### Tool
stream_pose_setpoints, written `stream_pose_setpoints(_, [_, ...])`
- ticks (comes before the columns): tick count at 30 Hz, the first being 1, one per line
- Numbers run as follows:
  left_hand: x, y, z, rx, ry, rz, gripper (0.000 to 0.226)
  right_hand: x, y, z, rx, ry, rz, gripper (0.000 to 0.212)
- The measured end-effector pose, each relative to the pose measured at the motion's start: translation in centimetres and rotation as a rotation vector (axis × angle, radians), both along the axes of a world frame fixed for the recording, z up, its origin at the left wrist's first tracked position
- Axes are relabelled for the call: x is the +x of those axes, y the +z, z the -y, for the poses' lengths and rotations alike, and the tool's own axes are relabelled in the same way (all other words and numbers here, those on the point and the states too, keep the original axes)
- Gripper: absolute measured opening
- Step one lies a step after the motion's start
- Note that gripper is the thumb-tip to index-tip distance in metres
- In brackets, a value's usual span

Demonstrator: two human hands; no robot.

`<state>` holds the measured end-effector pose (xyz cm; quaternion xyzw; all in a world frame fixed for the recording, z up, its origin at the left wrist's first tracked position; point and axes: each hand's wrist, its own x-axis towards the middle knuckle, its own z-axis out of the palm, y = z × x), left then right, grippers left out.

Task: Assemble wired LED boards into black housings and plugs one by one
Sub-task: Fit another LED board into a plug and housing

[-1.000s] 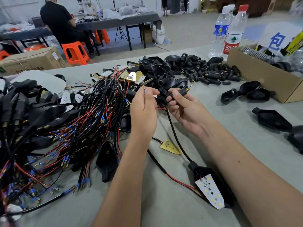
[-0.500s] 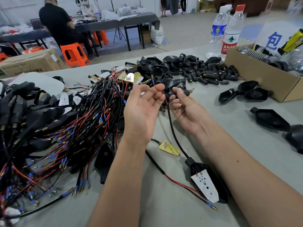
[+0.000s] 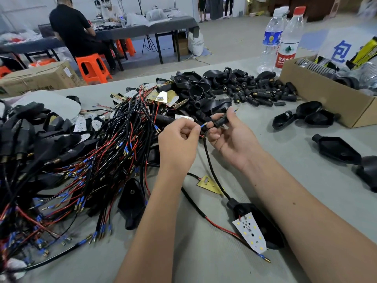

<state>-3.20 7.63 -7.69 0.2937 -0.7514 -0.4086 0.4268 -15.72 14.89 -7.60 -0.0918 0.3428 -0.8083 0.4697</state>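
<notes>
Head: hands (image 3: 204,137) amid wire clutter (image 3: 81,160)

I see a grey-green table (image 3: 306,180) carrying everything. On its left lies a tangle of black and red wires (image 3: 67,170) with blue-sleeved tips. A heap of black plugs (image 3: 257,90) sits at the far side, a cardboard box (image 3: 318,92) and two water bottles (image 3: 279,39) far right. Loose black housings (image 3: 336,149) lie right; a housing with its LED board (image 3: 252,231) lies near me.
</notes>
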Motion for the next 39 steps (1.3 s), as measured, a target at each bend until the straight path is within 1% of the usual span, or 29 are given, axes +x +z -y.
stream_pose_setpoints(2, [-0.2, -0.1, -0.3, -0.024, 0.008, 0.058, 0.017, 0.1, 0.0, 0.0, -0.004, -0.007, 0.007, 0.049])
stream_pose_setpoints(6, [-0.5, -0.1, -0.8, -0.048, 0.001, 0.101, 0.023, 0.0, -0.1, 0.0, -0.001, -0.005, -0.031, 0.049])
stream_pose_setpoints(10, [-0.8, 0.0, -1.1, -0.024, 0.022, 0.071, 0.026, 0.0, -0.4, 0.3, -0.017, 0.017, -0.059, 0.049])
stream_pose_setpoints(15, [-1.0, -0.2, -1.7, -0.009, 0.048, 0.055, 0.015, 0.2, -0.4, 0.3, -0.043, 0.049, -0.082, 0.05])
stream_pose_setpoints(22, [-1.2, 0.1, -2.5, -0.032, 0.11, 0.005, 0.012, 0.9, -0.1, 0.2, -0.037, 0.065, -0.106, 0.048])
stream_pose_setpoints(27, [-1.2, 0.2, -2.8, 0.016, 0.127, -0.069, 0.012, 1.2, 0.2, 0.2, -0.035, 0.054, -0.137, 0.045])
stream_pose_setpoints(30, [-1.0, 0.4, -2.6, 0.015, 0.089, -0.054, 0.012, 1.1, 0.2, 0.1, -0.014, 0.023, -0.175, 0.041])
stream_pose_setpoints(32, [-0.9, 0.5, -2.6, 0.015, 0.033, -0.031, 0.017, 0.9, 0.2, -0.1, 0.002, 0.004, -0.189, 0.04])
stream_pose_setpoints(34, [-0.8, 0.6, -2.5, -0.034, 0.013, -0.008, 0.022, 0.7, 0.2, -0.2, 0.003, -0.011, -0.186, 0.04])
stream_pose_setpoints(37, [-0.7, 0.3, -2.1, -0.203, 0.1, 0.07, 0.017, 0.6, 0.3, -0.3, 0.015, -0.005, -0.205, 0.042])
stream_pose_setpoints(39, [-0.6, 0.1, -2.0, -0.209, 0.152, 0.078, 0.014, 0.9, 0.4, -0.3, 0.007, 0.007, -0.219, 0.042])
